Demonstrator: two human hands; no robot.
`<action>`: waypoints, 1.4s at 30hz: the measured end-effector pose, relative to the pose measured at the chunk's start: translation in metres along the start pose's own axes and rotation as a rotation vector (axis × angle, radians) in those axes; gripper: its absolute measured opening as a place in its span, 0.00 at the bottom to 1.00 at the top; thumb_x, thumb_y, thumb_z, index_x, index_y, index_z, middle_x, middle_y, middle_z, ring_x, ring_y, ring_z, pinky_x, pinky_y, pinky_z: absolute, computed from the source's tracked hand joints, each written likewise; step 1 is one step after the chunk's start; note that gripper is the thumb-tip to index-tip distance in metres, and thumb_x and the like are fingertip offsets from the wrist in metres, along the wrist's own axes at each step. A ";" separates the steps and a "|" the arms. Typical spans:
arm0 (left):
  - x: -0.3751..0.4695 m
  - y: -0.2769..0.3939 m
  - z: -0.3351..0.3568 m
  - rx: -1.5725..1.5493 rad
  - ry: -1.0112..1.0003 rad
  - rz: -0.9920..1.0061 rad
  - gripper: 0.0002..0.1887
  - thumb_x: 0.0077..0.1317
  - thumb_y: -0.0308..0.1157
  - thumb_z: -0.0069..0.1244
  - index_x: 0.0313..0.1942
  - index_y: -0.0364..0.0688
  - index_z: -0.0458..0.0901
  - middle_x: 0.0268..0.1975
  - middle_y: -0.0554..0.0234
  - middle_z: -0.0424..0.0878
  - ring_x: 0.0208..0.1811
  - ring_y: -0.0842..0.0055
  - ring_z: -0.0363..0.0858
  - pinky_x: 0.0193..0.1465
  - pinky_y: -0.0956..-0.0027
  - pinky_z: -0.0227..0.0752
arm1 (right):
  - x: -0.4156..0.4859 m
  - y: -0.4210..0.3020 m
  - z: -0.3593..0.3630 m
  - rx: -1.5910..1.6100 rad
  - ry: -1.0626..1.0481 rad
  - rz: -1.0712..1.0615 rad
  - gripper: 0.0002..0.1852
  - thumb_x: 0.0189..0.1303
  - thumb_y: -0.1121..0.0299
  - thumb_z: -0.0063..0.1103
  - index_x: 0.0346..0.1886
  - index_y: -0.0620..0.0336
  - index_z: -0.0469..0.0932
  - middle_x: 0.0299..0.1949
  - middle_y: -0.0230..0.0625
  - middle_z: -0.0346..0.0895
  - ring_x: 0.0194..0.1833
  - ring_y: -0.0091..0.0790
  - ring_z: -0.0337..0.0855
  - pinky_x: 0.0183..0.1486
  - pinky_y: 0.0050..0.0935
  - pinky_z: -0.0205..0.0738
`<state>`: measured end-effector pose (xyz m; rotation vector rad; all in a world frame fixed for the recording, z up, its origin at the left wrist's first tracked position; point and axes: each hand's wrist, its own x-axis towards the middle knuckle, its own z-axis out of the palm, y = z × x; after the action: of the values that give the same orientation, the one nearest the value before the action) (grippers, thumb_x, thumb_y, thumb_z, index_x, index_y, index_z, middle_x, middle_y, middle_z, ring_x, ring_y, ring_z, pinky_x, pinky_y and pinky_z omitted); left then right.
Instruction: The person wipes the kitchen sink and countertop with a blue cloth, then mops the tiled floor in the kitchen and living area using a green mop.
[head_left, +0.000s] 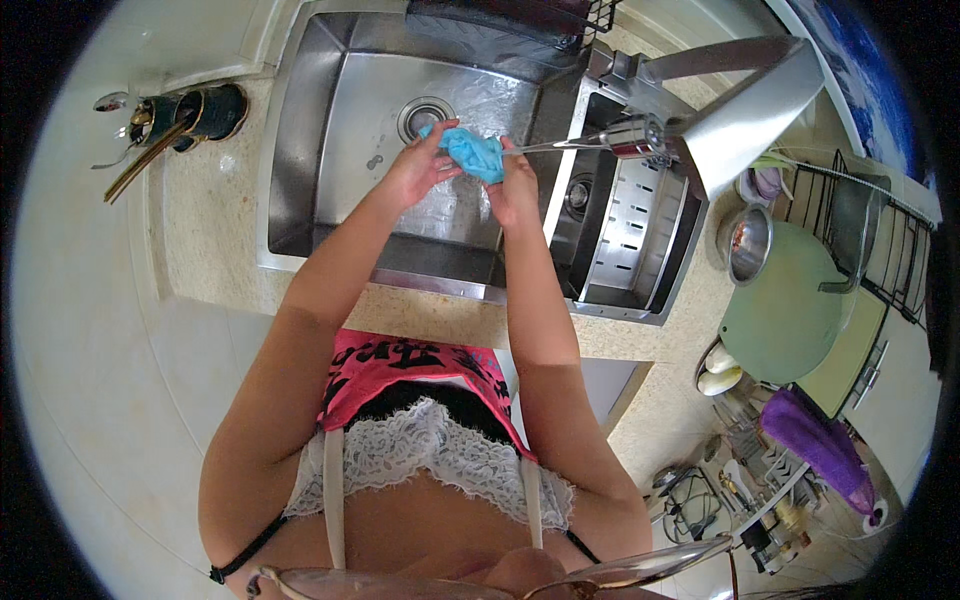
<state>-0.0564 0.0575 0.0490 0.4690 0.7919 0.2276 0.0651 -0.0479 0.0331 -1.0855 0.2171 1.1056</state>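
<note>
A wet-looking, bunched light blue cloth (474, 154) is held over the large basin of a stainless steel sink (360, 97). My left hand (420, 171) grips its left end, near the round drain (424, 117). On the other side, my right hand (517, 186) has hold of the right end. A thin stream of water (562, 145) runs from the chrome faucet spout (636, 139) to the cloth beside my right fingers. Folds hide some of my fingertips.
A dark green utensil holder (221, 112) with chopsticks and spoons stands left of the sink. Right of it are a narrow basin with a perforated metal strainer (626, 217), a steel bowl (750, 244), a green cutting board (784, 315) and a purple cloth (814, 442).
</note>
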 end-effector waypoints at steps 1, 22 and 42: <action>0.000 0.008 -0.002 0.020 0.009 -0.027 0.22 0.70 0.49 0.36 0.59 0.50 0.67 0.54 0.65 0.71 0.54 0.74 0.70 0.60 0.63 0.63 | -0.005 -0.002 -0.002 0.038 -0.010 0.055 0.17 0.67 0.66 0.44 0.56 0.62 0.67 0.46 0.36 0.74 0.45 0.31 0.77 0.46 0.30 0.73; 0.023 -0.036 -0.012 -0.018 -0.026 -0.033 0.15 0.67 0.37 0.43 0.50 0.41 0.73 0.44 0.68 0.76 0.44 0.80 0.73 0.48 0.75 0.67 | -0.045 -0.027 0.010 0.369 -0.218 0.089 0.19 0.70 0.63 0.38 0.63 0.47 0.62 0.61 0.37 0.65 0.60 0.41 0.68 0.59 0.50 0.66; 0.004 -0.083 0.072 -0.138 0.127 0.229 0.23 0.72 0.38 0.33 0.66 0.46 0.57 0.63 0.66 0.65 0.59 0.75 0.66 0.59 0.69 0.62 | -0.007 -0.017 0.017 -0.445 -0.042 -0.191 0.22 0.69 0.71 0.35 0.67 0.54 0.59 0.69 0.41 0.52 0.67 0.36 0.55 0.66 0.31 0.49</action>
<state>0.0011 -0.0365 0.0500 0.4171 0.8397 0.5262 0.0697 -0.0389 0.0565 -1.4420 -0.1740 1.0263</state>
